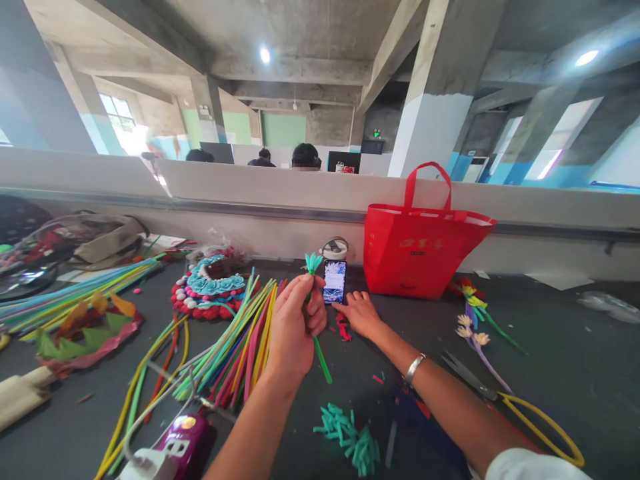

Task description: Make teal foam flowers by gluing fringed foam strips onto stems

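My left hand point(296, 327) is closed around the stem of a green pipe-cleaner flower point(313, 263). Its tufted head rises above my fingertips, and the stem sticks out below. My right hand point(361, 313) is stretched forward with its fingers apart, a fingertip at the lower edge of an upright phone point(334, 280) with a lit screen; whether it presses on it I cannot tell. Behind the phone stands a lidded bottle point(335, 249). Red scraps point(343, 328) lie under my right hand. A pile of short green pieces point(350, 437) lies nearer to me.
Bundled coloured pipe cleaners point(245, 333) lie left, beside a flower-trimmed ring point(213, 287). A purple power socket point(185, 443) with cables is front left. Yellow-handled scissors point(500, 393) lie by my right forearm, near finished flowers point(470, 323). A red bag point(425, 250) stands behind.
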